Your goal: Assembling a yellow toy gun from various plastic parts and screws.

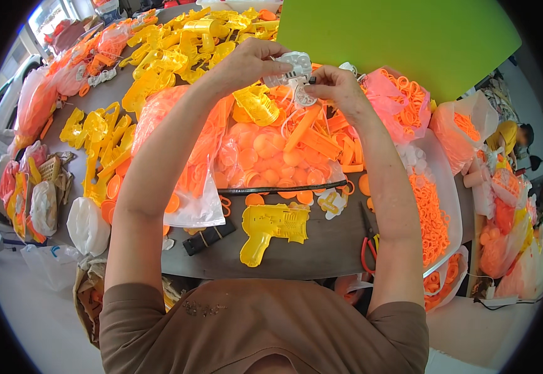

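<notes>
Both arms reach up over the middle of the bench. My left hand [256, 62] pinches a clear plastic part [296, 61] with small dark marks. Close against it, my right hand [341, 90] grips a white round piece [303, 95] with cut-out holes; a small black bit shows by the fingertips. Whether the two pieces are joined I cannot tell. Below the hands are clear bags of orange plastic pieces [265, 149]. Near the front edge lies a yellow toy gun half-shell [271, 229], its ribbed inside facing up.
Yellow shells [178, 50] heap at the back left. A green board [396, 43] stands at the back right. A clear tub [451, 206] holds orange rings [426, 218]. A black block [209, 237] and a red-handled tool [368, 252] lie near the front edge.
</notes>
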